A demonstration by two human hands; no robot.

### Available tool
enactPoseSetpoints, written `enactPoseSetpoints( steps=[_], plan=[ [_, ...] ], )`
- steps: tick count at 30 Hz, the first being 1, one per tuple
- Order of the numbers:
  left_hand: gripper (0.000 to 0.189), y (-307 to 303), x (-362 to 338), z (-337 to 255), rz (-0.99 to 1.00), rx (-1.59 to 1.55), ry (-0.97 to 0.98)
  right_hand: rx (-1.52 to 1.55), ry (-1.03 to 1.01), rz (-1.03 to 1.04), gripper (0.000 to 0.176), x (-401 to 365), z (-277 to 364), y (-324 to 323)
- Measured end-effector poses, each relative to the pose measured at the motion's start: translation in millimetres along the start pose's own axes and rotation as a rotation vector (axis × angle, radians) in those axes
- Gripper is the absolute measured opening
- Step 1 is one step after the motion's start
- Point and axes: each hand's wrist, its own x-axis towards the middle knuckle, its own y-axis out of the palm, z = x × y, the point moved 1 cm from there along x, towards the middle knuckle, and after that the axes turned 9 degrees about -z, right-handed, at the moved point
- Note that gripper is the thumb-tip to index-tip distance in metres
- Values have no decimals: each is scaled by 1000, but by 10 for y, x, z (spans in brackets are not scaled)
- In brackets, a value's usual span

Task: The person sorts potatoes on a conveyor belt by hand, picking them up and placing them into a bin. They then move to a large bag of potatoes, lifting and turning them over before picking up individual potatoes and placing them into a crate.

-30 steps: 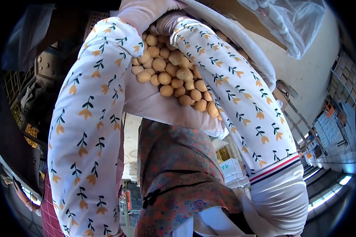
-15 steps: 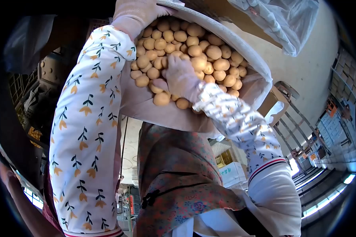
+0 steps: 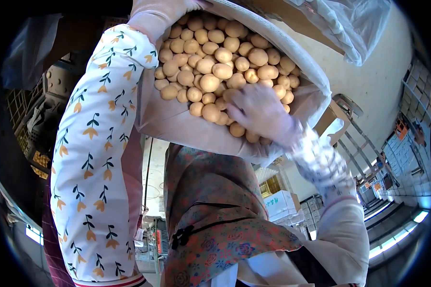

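Many round, tan, potato-like pieces (image 3: 209,82) lie in a container lined with a pale pinkish-white sheet (image 3: 177,125). My left hand (image 3: 160,13), in a pale glove, is closed at the container's upper left rim, its fingertips partly cut off by the frame's top edge. My right hand (image 3: 261,112), also gloved, is over the lower right part of the pile, blurred by motion. Its fingers bend down onto the pieces, and whether one is held cannot be made out.
A clear plastic bag (image 3: 352,28) hangs over a box at the upper right. Behind the container stand a metal cart frame (image 3: 361,143) and a white carton (image 3: 278,204). Dark machinery and crates (image 3: 21,115) are at the left. A patterned apron (image 3: 215,191) is below.
My right hand has moved right and slightly down across the pile, uncovering pieces in the middle. My left hand and sleeve have shifted slightly left and up.
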Motion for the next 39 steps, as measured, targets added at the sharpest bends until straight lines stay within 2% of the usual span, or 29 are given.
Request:
enactPoseSetpoints(
  steps=[1,2,4,6,7,8,9,11,12,14,18,20,24,25,26,27,28,29,30,32,36,39],
  plan=[
    [48,-11,14,2,26,10,-5,-8,-152,-133,19,430,-64,169],
    [48,-24,18,9,57,24,-8,-60,-107,-75,28,783,-111,435],
    [48,-42,15,15,53,50,-14,-207,65,207,40,1574,-174,910],
    [48,-42,23,7,61,62,-15,-67,342,684,50,2149,-258,1359],
    [48,-48,34,10,64,62,-19,-89,337,628,54,2161,-157,1443],
    [47,-44,22,15,70,59,-26,-113,331,578,58,2099,-73,1501],
    [46,-35,5,20,38,39,-20,-105,333,623,58,2025,-55,1527],
    [45,-56,-8,9,42,26,-12,-114,383,545,53,1872,24,1754],
    [45,-72,-1,1,40,21,-9,-114,383,580,54,1827,-19,1793],
    [46,-73,-10,-1,30,32,0,-114,380,649,55,1773,48,1511],
    [46,-31,-14,19,1,26,23,-195,191,782,47,1475,352,951],
    [46,-23,-31,27,-9,16,28,-235,100,696,45,1144,338,910],
    [47,-50,-5,0,23,6,19,-141,81,588,37,531,425,683],
    [47,-69,6,-7,53,6,2,-213,51,709,34,427,515,617],
    [48,-85,34,-25,57,8,-6,-40,207,872,29,261,396,625],
    [48,-82,15,-17,68,7,-27,-33,45,235,24,-277,244,615],
    [48,-74,17,-18,71,5,-38,3,-28,74,24,-383,214,489],
    [49,-55,3,-5,28,5,-17,41,-31,56,27,-491,163,377],
    [50,-50,5,-4,51,3,-32,45,13,128,31,-596,124,250],
    [50,-82,28,-26,97,-1,-61,162,100,112,34,-816,-46,140],
    [49,-68,27,-27,71,7,-47,14,170,326,33,-1219,-147,-189],
    [49,-41,2,12,38,-1,-47,-78,166,294,30,-1604,-291,-233]
  ],
)
